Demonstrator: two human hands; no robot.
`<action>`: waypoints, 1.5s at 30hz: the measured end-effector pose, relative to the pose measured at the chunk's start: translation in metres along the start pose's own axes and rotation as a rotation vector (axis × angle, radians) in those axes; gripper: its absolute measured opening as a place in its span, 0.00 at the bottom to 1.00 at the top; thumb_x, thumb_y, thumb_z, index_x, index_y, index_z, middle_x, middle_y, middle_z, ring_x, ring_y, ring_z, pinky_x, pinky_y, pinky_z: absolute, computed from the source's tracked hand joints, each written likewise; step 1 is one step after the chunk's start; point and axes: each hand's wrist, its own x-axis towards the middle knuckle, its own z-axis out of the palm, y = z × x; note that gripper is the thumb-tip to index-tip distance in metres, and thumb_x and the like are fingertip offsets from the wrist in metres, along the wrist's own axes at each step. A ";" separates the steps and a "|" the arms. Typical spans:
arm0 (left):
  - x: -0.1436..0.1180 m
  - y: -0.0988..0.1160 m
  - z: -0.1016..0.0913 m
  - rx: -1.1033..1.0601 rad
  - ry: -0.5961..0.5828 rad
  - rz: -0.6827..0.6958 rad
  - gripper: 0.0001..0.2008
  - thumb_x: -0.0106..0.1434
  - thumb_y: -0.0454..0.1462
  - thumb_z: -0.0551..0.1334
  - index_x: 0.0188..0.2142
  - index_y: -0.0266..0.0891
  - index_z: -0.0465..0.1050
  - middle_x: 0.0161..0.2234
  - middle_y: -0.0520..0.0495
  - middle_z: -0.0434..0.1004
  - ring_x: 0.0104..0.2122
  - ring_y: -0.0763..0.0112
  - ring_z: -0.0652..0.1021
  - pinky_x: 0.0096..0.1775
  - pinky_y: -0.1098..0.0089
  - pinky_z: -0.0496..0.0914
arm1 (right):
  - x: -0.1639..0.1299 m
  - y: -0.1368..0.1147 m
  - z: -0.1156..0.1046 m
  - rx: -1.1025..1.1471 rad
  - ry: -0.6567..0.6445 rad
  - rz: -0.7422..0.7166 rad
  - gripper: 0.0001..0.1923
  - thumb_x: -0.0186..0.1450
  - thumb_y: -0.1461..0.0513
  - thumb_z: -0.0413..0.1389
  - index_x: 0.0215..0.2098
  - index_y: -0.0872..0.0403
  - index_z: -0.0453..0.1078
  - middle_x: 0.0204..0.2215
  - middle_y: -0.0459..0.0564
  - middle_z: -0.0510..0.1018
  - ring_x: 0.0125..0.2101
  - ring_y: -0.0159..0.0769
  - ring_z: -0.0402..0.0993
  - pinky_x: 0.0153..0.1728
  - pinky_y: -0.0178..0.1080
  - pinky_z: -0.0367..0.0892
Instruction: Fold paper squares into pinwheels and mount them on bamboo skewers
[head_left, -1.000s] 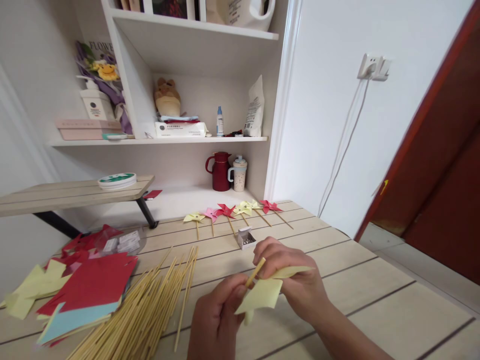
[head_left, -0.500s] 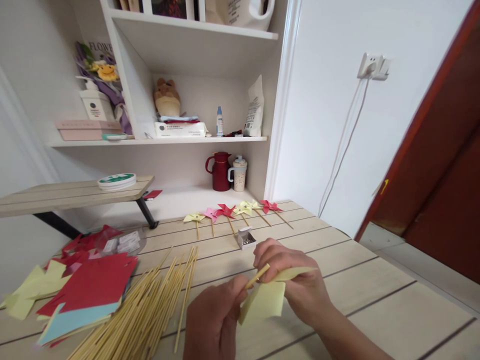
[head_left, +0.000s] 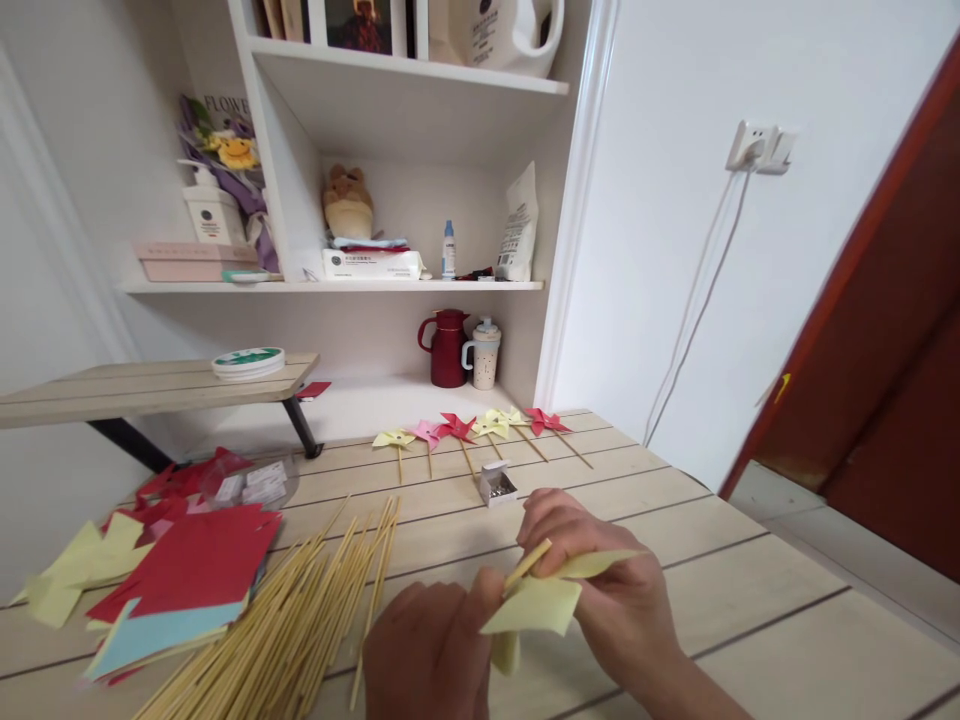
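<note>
Both hands work close together low in the middle of the view, above the wooden table (head_left: 750, 600). My left hand (head_left: 431, 650) pinches a thin bamboo stick (head_left: 527, 565) and a corner of a cut yellow paper square (head_left: 536, 605). My right hand (head_left: 600, 580) grips the same yellow paper from the right, with one flap sticking out past its fingers. Left of my hands lies a heap of bamboo sticks (head_left: 300, 620). A small open box of pins (head_left: 497, 483) stands just beyond my right hand.
Several finished paper pinwheels (head_left: 465, 430) lie in a row at the table's far edge. Red, blue and yellow paper sheets (head_left: 180, 570) are stacked at the left. Shelves behind hold a red jug (head_left: 448, 347), a mug, bottles and boxes. A low wooden riser (head_left: 150, 385) stands at the far left.
The camera has tipped and shifted slightly. My hands have turned the yellow paper a little around the stick and moved a bit to the right; both still hold it.
</note>
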 end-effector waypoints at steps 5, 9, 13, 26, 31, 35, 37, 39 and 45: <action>0.016 -0.003 -0.005 0.074 0.019 0.234 0.09 0.69 0.32 0.55 0.43 0.38 0.74 0.22 0.51 0.76 0.21 0.74 0.74 0.26 0.72 0.64 | 0.000 -0.001 0.000 -0.034 -0.002 -0.085 0.04 0.62 0.66 0.62 0.35 0.49 0.75 0.28 0.48 0.79 0.31 0.41 0.74 0.39 0.50 0.68; 0.020 -0.003 -0.007 0.118 0.013 0.260 0.06 0.69 0.33 0.57 0.42 0.37 0.73 0.21 0.52 0.74 0.20 0.75 0.72 0.26 0.70 0.62 | -0.001 -0.003 -0.001 -0.073 -0.018 -0.137 0.02 0.64 0.62 0.62 0.35 0.49 0.74 0.28 0.47 0.79 0.31 0.40 0.75 0.46 0.54 0.65; 0.021 0.001 -0.007 0.138 -0.005 0.263 0.07 0.70 0.33 0.55 0.41 0.37 0.72 0.19 0.55 0.70 0.18 0.76 0.68 0.25 0.69 0.59 | -0.004 -0.003 0.001 -0.061 0.006 -0.141 0.05 0.64 0.63 0.62 0.36 0.48 0.70 0.29 0.45 0.79 0.34 0.39 0.76 0.54 0.55 0.60; 0.029 -0.002 -0.013 0.184 -0.080 0.342 0.08 0.71 0.32 0.53 0.42 0.35 0.71 0.17 0.56 0.67 0.17 0.75 0.67 0.24 0.68 0.57 | -0.008 -0.006 0.001 -0.149 0.045 -0.183 0.17 0.66 0.65 0.59 0.53 0.50 0.67 0.31 0.46 0.80 0.36 0.40 0.78 0.60 0.62 0.55; 0.024 0.000 -0.013 0.196 -0.073 0.327 0.09 0.71 0.32 0.52 0.42 0.35 0.71 0.17 0.55 0.68 0.17 0.74 0.67 0.25 0.67 0.56 | -0.010 -0.006 -0.004 -0.220 0.024 -0.188 0.11 0.65 0.68 0.59 0.44 0.50 0.72 0.31 0.45 0.80 0.36 0.40 0.77 0.61 0.62 0.54; 0.017 0.000 -0.010 0.195 -0.066 0.312 0.09 0.70 0.32 0.52 0.43 0.35 0.71 0.17 0.55 0.67 0.18 0.73 0.66 0.26 0.66 0.56 | -0.011 -0.006 -0.003 -0.259 0.040 -0.183 0.11 0.63 0.70 0.60 0.42 0.51 0.72 0.29 0.44 0.79 0.36 0.39 0.76 0.61 0.60 0.54; 0.016 0.000 -0.009 0.202 -0.077 0.300 0.09 0.70 0.32 0.53 0.43 0.35 0.71 0.17 0.55 0.66 0.18 0.73 0.66 0.25 0.66 0.56 | -0.010 -0.006 -0.002 -0.277 0.040 -0.171 0.11 0.63 0.70 0.60 0.41 0.50 0.71 0.30 0.44 0.78 0.36 0.39 0.76 0.61 0.59 0.54; 0.015 0.001 -0.007 0.218 -0.088 0.280 0.09 0.69 0.31 0.53 0.44 0.35 0.71 0.17 0.55 0.66 0.18 0.73 0.66 0.26 0.66 0.56 | -0.010 -0.005 -0.002 -0.294 0.036 -0.152 0.11 0.63 0.70 0.59 0.41 0.50 0.72 0.30 0.44 0.78 0.35 0.38 0.76 0.62 0.59 0.53; 0.013 -0.003 -0.004 0.236 -0.081 0.241 0.14 0.72 0.32 0.47 0.45 0.37 0.70 0.20 0.53 0.71 0.20 0.72 0.72 0.26 0.67 0.60 | -0.007 0.003 0.000 -0.343 0.047 -0.097 0.09 0.64 0.68 0.58 0.40 0.49 0.71 0.30 0.44 0.78 0.34 0.38 0.75 0.60 0.60 0.54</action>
